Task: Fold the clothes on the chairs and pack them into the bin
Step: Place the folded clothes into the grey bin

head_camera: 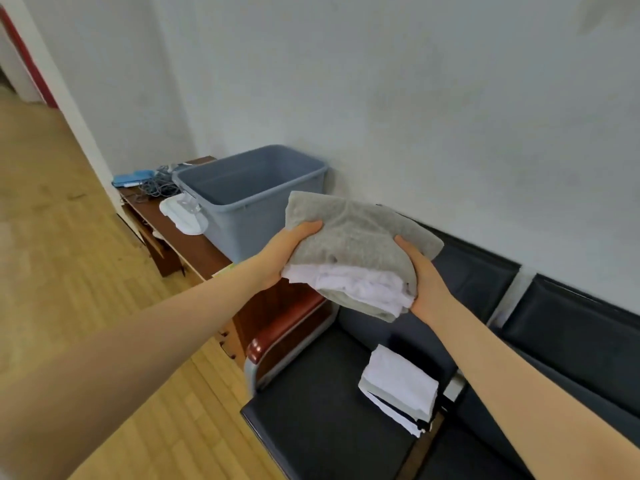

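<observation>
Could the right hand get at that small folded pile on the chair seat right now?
Probably not yet. The right hand and left hand both grip the grey bundle. The pile lies uncovered on the seat below, so only the bundle prevents it.

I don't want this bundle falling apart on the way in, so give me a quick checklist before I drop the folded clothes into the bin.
1. Both hands holding the bundle: ok. The left hand and right hand grip opposite sides of the grey and white folded clothes.
2. Bin open: ok. The grey bin has no lid on.
3. Room inside: ok, no clothes show in the visible part of the interior.
4. Bundle over the bin: not ok, it is nearer the camera than the rim.
5. Fold intact: ok.
6. More to pack: a folded stack lies on the chair seat.
</observation>
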Action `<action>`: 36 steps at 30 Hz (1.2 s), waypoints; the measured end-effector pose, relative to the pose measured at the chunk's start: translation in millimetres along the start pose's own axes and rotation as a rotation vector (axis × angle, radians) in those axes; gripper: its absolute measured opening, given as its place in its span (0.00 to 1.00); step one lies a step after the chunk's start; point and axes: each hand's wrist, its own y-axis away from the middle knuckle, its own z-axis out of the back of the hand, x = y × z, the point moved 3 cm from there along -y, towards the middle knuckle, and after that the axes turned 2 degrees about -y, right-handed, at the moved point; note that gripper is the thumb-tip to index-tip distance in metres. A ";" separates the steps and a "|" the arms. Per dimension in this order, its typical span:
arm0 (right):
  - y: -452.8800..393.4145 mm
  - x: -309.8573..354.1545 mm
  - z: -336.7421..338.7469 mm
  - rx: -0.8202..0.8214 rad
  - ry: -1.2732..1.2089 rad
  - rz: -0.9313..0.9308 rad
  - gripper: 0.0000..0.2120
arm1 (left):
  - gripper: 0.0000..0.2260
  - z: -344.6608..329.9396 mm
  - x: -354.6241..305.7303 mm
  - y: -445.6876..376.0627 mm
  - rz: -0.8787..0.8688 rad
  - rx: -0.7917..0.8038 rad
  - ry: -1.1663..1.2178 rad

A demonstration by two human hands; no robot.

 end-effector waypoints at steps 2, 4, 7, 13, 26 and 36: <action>-25.8 -3.6 -15.7 0.025 0.015 -0.010 0.40 | 0.21 23.6 0.5 -14.8 0.026 -0.017 0.019; -55.8 -6.7 -33.3 0.029 0.064 -0.036 0.35 | 0.20 46.1 3.3 -30.6 0.036 -0.059 0.057; -93.4 -12.7 -54.5 0.046 0.088 -0.034 0.36 | 0.17 71.9 7.9 -48.6 0.025 -0.106 0.106; -156.3 -23.8 -109.8 0.068 0.286 0.053 0.32 | 0.17 136.3 -6.9 -85.1 0.007 -0.265 0.069; -279.4 -57.9 -287.9 0.135 0.224 0.093 0.50 | 0.21 324.5 -45.6 -159.5 -0.091 -0.325 0.211; -369.0 -121.3 -427.0 0.026 0.169 0.038 0.38 | 0.15 499.9 -92.4 -210.2 -0.096 -0.174 0.140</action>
